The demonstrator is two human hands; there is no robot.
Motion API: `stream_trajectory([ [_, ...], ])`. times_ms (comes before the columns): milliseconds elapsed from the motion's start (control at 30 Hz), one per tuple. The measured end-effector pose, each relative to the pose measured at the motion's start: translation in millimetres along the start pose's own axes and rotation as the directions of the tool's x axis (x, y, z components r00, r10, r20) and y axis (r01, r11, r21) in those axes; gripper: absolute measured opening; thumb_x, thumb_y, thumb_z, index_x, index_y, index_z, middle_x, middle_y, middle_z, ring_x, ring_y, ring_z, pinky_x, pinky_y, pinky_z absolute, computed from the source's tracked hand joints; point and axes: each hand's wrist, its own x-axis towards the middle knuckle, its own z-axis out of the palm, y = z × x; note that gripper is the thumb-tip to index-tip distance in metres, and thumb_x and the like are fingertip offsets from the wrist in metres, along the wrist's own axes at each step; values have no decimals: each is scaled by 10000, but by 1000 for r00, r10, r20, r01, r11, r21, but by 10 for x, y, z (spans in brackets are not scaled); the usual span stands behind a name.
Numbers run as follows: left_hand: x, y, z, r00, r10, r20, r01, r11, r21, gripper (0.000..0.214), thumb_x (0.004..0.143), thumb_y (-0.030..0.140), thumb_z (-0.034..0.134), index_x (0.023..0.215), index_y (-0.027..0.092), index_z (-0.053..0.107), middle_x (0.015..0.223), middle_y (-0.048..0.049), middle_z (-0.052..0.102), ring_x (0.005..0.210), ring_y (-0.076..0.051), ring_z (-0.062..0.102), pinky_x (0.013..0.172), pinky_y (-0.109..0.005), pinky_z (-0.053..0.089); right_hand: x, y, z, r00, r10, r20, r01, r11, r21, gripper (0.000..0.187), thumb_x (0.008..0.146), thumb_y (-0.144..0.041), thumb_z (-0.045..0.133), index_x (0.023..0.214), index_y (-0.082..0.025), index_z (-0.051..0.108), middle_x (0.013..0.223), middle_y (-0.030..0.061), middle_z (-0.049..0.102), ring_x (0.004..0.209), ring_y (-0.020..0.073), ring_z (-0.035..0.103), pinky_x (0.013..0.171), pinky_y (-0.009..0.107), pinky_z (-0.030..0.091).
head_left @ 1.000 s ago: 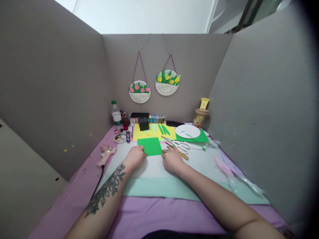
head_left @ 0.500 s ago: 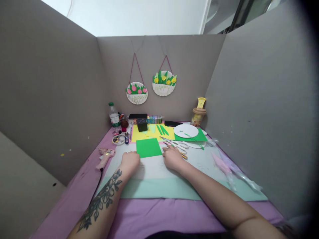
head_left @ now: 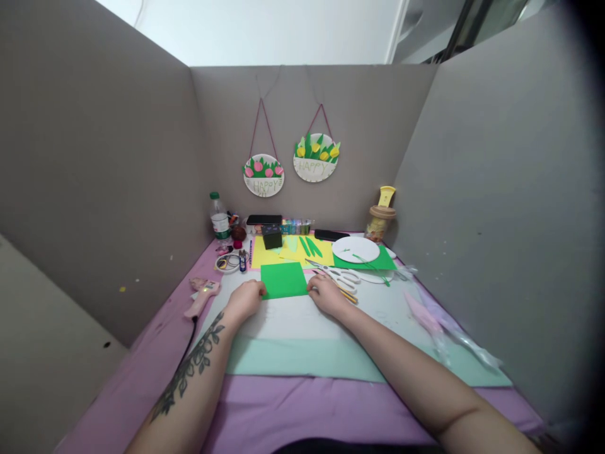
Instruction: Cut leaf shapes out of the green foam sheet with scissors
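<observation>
A green sheet of paper lies in front of me on a white work surface. At its near left corner my left hand is closed, fingertips pinching the edge. My right hand closes on the near right corner, with thumb and fingers together. Just beyond the right hand lie white-handled scissors, blades pointing left. A few pencil-like sticks stick out beside that hand, partly hidden by it.
Behind the sheet lies yellow paper with cut green leaves and a dark box. White paper plates are at right, a pink glue gun at left. Two decorated plates hang on the grey partition.
My left hand has turned, and its thumb and fingers now show at the sheet's corner. The sheet's near edge has shifted slightly. The whole view has moved a little.
</observation>
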Motion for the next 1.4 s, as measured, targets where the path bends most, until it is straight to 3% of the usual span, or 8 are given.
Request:
stream_trajectory([
  [200,21,-74,29,999,46,10,-45,998,-50,342,711,36,448,906,187,685,935,-71,677,870,-181,606,734,-246,414,-10,-21,-1,1000,10,3,-10,1000,11,166,763,-48,527,762,-169,641,895,58,622,939,182,520,863,281,363],
  [367,20,-9,-16,993,112,23,-110,991,-72,205,720,131,511,826,176,680,872,-64,677,800,-177,596,666,-239,399,53,-67,79,998,-45,-48,46,999,18,153,768,-51,544,762,-165,646,880,59,612,923,181,508,874,284,358],
  [733,30,61,31,998,57,20,-56,998,-38,179,768,203,489,799,187,664,835,-56,702,751,-178,606,619,-251,371,189,-200,210,993,-104,52,104,995,-3,112,803,-141,560,790,-163,670,826,53,616,844,171,524,790,254,368],
  [1067,100,33,94,997,-36,72,32,998,55,267,813,244,427,831,187,687,858,-90,710,801,-201,637,642,-258,411,289,-289,215,984,-7,177,40,983,-181,213,873,-208,467,852,-160,674,906,92,663,846,184,562,720,260,344],
  [1400,71,145,78,994,-79,77,67,987,149,286,840,205,403,919,153,672,920,-134,688,870,-237,641,705,-291,455,294,-347,258,980,91,176,-48,971,-233,208,881,-249,464,906,-170,654,996,125,648,923,235,566,728,304,369],
])
